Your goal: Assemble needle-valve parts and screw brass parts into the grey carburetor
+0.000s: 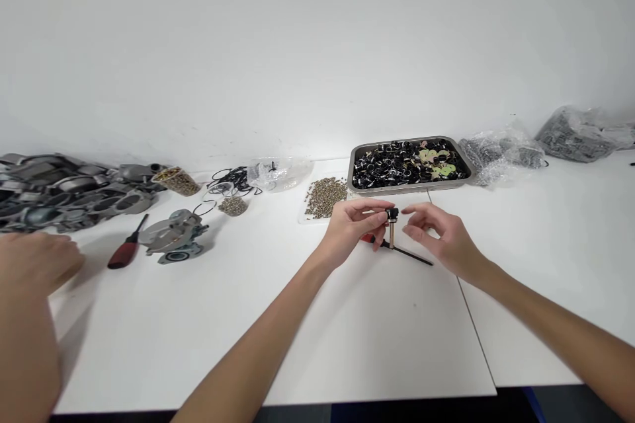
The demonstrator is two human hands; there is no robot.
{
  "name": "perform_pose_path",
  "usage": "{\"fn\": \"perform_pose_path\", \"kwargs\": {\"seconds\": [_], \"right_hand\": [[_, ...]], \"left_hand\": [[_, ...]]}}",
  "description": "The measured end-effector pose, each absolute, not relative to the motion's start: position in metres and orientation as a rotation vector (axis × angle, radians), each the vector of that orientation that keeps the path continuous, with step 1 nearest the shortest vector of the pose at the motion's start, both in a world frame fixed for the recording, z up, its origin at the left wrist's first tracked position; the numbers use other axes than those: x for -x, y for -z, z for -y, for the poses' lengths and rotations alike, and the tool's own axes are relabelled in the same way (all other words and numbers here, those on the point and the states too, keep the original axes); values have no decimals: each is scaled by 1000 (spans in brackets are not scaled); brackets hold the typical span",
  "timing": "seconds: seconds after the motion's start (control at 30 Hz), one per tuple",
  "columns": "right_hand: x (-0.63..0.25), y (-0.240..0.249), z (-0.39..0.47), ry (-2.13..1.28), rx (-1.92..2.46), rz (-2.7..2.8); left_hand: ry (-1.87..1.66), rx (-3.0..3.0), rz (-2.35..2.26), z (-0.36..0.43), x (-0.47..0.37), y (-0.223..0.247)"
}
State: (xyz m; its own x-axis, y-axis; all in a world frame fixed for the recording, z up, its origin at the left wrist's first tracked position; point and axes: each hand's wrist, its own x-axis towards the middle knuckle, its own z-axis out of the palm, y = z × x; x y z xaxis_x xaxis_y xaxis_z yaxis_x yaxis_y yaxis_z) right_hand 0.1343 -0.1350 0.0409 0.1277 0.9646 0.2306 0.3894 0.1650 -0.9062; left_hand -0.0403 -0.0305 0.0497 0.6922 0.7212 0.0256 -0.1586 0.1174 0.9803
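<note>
My left hand [353,228] pinches a small part with a black cap and a thin brass-coloured stem [391,228], which stands upright with the stem pointing down. Just to the right of the part is my right hand [444,238], its thumb and fingers curved and apart, with nothing visible between them. A screwdriver [414,257] with a red handle and a black shaft lies behind and below the part; the left fingers partly cover its handle, and I cannot tell whether they touch it.
Behind my hands are a metal tray [411,190] of black and yellowish parts and a pile of small brass-coloured pieces [325,197]. Leftward are a metal assembly [176,238], another red screwdriver [124,253], a tipped cup [177,180], grey castings [74,188] and another person's arm [34,271]. Plastic bags [508,152] lie right.
</note>
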Motion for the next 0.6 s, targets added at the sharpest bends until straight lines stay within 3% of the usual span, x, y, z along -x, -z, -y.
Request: {"fn": "perform_pose_path", "kwargs": {"seconds": [0.6], "right_hand": [[-131, -35, 134, -218, 1027, 1621]], "left_hand": [[-568, -1202, -365, 41, 35, -50]]}}
